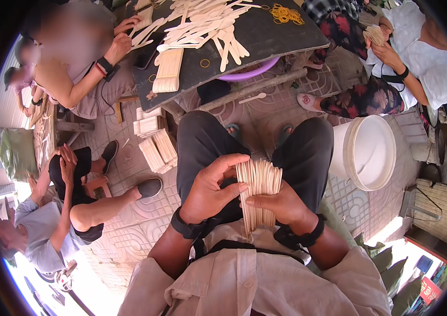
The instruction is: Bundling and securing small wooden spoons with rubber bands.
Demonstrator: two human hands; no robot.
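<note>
Over my lap I hold a thick bundle of flat wooden spoons (259, 197), packed side by side with their ends slightly uneven. My right hand (286, 204) wraps round its right side, the thumb lying across the front. From the other side my left hand (214, 184) grips the bundle, with a finger at its top left corner and the thumb against its left edge. The palm sides of the bundle are hidden. Beyond my knees stands a dark table (255, 39) with a heap of loose wooden spoons (202, 23) on it.
A neat stack of spoons (168, 73) and yellow rubber bands (286, 14) lie on the table. More bundles (159, 150) stand on the tiled floor to the left. A white bucket (370, 152) is at my right. Co-workers sit at left and far right, one holding spoons (375, 36).
</note>
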